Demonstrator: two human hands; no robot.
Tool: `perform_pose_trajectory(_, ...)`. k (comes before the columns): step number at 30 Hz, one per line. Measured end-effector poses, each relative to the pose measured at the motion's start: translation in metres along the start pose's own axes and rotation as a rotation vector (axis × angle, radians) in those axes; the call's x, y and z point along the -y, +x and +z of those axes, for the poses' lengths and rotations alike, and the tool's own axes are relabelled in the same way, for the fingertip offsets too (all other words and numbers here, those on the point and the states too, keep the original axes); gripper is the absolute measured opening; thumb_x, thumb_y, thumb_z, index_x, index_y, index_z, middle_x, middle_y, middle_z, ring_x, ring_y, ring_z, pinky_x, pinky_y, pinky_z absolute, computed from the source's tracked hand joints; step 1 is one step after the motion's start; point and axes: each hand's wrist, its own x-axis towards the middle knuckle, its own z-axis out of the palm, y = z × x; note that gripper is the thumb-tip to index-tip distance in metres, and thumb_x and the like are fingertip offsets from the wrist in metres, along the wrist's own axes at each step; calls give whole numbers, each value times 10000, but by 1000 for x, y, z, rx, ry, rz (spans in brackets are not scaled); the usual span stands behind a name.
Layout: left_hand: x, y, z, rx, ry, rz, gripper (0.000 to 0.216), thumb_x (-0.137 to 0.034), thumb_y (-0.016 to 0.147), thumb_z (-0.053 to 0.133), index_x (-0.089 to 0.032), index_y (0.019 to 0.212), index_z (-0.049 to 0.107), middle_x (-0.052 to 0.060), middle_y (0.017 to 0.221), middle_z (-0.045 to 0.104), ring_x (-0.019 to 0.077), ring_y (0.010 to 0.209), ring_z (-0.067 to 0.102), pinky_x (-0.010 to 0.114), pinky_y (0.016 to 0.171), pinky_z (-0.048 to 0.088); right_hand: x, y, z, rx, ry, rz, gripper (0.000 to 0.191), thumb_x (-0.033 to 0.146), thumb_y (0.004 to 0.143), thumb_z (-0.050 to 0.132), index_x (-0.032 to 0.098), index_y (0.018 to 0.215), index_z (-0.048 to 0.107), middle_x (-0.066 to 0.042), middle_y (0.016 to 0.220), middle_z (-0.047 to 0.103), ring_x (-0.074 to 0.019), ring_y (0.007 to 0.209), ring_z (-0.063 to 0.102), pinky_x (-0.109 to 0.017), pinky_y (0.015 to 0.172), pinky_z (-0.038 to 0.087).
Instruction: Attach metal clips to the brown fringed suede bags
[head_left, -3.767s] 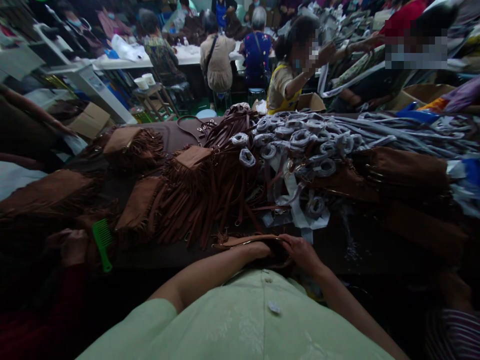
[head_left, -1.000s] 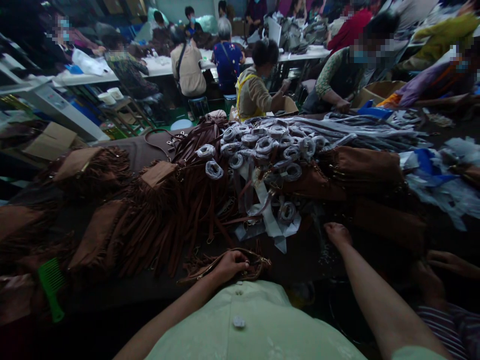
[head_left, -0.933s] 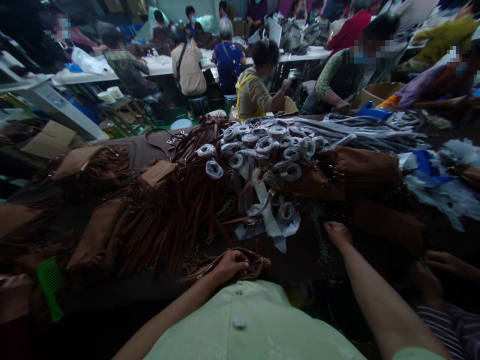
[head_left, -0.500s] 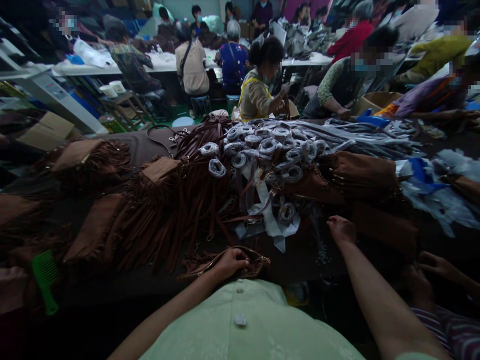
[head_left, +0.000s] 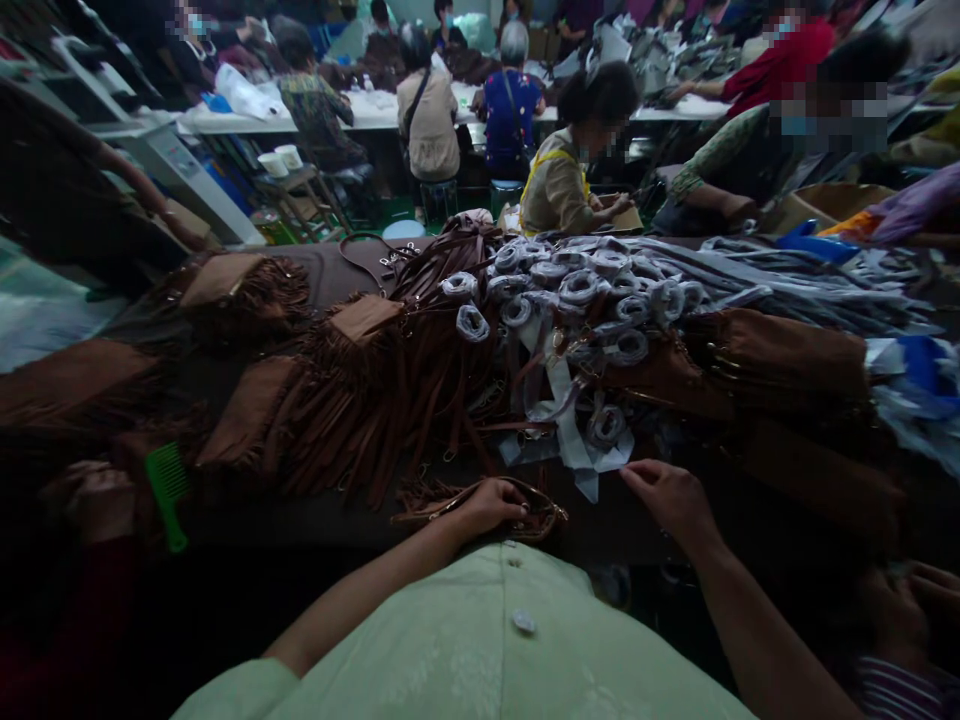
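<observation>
"Behind the big dark table [head_left: 322,262], any containers?"

"Yes: at the far right, an open cardboard box [head_left: 825,205], too dim inside to tell the contents. Further left, two white tubs [head_left: 273,164] side by side on a wooden stool [head_left: 304,177], insides hidden too."

"And on the tabletop?"

"Across the middle, a broad heap of strap coils [head_left: 581,287] in clear wrapping. To the right of it, stacked brown bags [head_left: 795,350]; to the left, fringed bags [head_left: 251,405] in separate piles."

"Nearest the body?"

"Just one open pouch [head_left: 546,528] at the near edge, mouth upward, with the fingers of the left hand [head_left: 495,503] reaching into it."

"Holding on?"

"Thumb and forefinger close together at the mouth; cannot tell whether clamped on the lining. Apart from the pouch, to its right, the right hand [head_left: 671,500]: thumb and forefinger tips together, just beside a white strip [head_left: 574,430]. Too small to tell what lies between them."
</observation>
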Motion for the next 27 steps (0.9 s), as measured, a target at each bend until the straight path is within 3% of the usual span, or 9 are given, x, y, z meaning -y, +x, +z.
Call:
perform_pose_trajectory(3, -4, -2, 0, -7, -16, 1, 273, -263, 559, 715, -89, 769, 695, 26, 693, 650, 120, 614, 538, 239, 626, 422, 65, -46, 14, 192, 117, -156, 271, 439, 785, 525, 240, 749, 705, -16, 757, 714, -167, 680, 640, -233, 615, 419)
perform_pose_trajectory(6, -7, -5, -1, 1, -20, 1, 256, -237, 559, 698, -87, 767, 703, 31, 697, 658, 122, 618, 539, 238, 625, 422, 96, -73, 31, 282, 91, -153, 226, 374, 778, 529, 234, 705, 691, -5, 697, 701, -152, 634, 619, -225, 567, 375)
perform_pose_trajectory(13, -9, -8, -8, 46, -8, 21, 265, -224, 565, 674, -87, 791, 704, 25, 702, 653, 119, 621, 531, 231, 622, 406, 97, -77, 50, 312, -61, -77, 195, 315, 765, 531, 232, 666, 678, -4, 676, 692, -137, 611, 595, -231, 542, 308)
perform_pose_trajectory(27, 9, 2, -14, 52, -83, -20, 267, -186, 556, 663, -86, 800, 704, 14, 670, 646, 112, 592, 527, 233, 615, 408, 109, -81, 51, 320, -82, -102, 190, 291, 769, 522, 228, 670, 670, 2, 694, 690, -131, 632, 597, -225, 566, 322)
